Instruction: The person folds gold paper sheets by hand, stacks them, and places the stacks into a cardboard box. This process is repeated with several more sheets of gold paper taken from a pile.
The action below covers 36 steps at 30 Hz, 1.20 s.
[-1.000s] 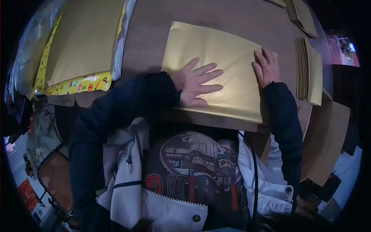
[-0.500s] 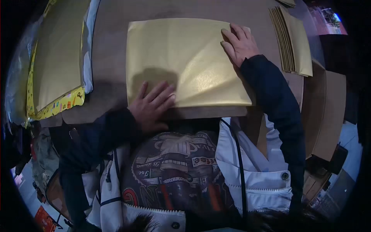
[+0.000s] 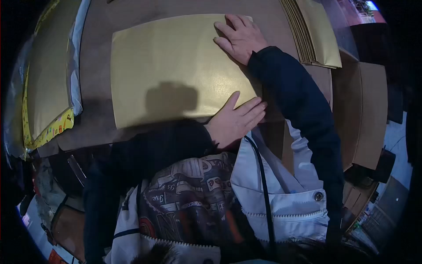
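A large gold sheet lies flat on the brown table surface, with a dark shadow across its lower middle. At the sheet's lower right corner rests my left hand, its thumb raised apart and its fingers stretched out to the right. My right hand lies on the upper right corner, fingers spread. Neither hand grips anything.
A stack of folded gold sheets lies at the upper right. On the left is a gold pile in yellow printed wrapping. An open cardboard box stands at the right, below table level.
My left hand has slid right along the sheet's lower edge to its lower right corner. My right hand stays on the upper right corner. The whole view has shifted.
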Each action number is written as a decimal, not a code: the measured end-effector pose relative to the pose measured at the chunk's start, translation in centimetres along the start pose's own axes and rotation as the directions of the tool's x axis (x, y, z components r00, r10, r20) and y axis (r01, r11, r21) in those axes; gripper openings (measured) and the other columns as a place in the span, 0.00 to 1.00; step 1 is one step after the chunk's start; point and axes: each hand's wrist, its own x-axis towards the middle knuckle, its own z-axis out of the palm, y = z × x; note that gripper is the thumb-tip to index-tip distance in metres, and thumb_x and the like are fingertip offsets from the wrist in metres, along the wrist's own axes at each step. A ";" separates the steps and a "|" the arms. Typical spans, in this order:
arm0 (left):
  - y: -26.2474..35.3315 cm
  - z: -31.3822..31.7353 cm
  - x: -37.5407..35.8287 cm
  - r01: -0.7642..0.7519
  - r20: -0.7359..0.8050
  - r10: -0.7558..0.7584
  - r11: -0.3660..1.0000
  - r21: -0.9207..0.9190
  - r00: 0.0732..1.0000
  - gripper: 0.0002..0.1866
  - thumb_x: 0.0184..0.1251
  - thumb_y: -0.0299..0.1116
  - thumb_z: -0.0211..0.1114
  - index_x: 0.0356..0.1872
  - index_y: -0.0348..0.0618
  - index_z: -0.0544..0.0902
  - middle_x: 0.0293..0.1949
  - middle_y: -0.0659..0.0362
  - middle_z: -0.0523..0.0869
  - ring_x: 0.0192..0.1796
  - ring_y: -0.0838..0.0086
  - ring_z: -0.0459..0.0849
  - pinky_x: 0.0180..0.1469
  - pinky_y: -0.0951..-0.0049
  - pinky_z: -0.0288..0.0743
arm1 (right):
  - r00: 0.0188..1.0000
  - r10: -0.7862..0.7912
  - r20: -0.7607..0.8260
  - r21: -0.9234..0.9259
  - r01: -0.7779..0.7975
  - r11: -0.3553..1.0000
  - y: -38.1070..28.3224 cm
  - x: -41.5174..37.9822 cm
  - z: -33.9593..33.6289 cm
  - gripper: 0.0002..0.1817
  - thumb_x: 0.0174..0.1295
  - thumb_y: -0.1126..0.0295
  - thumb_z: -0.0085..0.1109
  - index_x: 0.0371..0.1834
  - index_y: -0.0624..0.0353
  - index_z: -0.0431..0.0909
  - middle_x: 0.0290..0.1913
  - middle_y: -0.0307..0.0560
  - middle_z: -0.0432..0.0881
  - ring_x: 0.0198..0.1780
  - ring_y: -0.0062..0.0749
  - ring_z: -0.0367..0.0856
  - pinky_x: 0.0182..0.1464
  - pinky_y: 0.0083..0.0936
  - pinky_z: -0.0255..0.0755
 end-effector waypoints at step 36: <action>-0.7 -6.0 -19.6 0.853 0.139 -0.844 0.522 -0.003 0.517 0.50 0.53 0.58 0.67 0.72 0.39 0.57 0.74 0.42 0.51 0.76 0.45 0.48 0.64 0.27 0.47 | 0.994 -0.063 0.090 0.158 0.049 0.986 1.5 8.6 -2.3 0.24 0.55 0.54 0.64 0.50 0.57 0.76 0.45 0.52 0.75 0.53 0.49 0.72 0.54 0.38 0.70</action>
